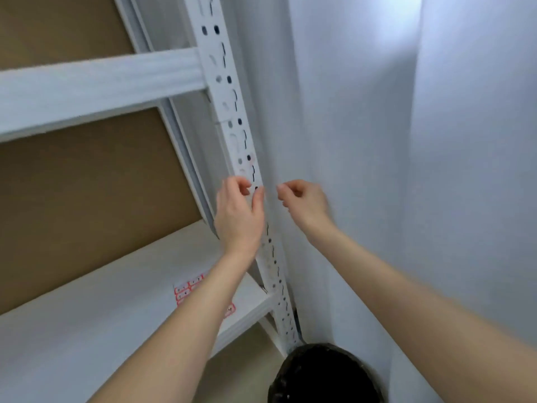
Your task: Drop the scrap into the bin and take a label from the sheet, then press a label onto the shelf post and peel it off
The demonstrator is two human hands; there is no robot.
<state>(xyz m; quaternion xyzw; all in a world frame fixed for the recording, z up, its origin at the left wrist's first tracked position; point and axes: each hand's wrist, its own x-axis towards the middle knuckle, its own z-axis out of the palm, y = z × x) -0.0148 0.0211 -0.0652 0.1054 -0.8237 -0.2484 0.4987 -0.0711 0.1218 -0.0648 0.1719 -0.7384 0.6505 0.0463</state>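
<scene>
Storeroom corner by the look of it, white slotted-metal shelving rack [229,112] with bare board shelves [87,315], plain white walls [377,141], sheet of red labels [189,289], black bin [325,376] on the floor

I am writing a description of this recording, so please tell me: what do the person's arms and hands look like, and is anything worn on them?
Both arms are bare up to the picture's edge: no sleeve shows. The left hand and the right hand wear no gloves, and no ring, watch or bracelet can be seen on either wrist. The picture is somewhat blurred, so the fingernails cannot be judged.
</scene>
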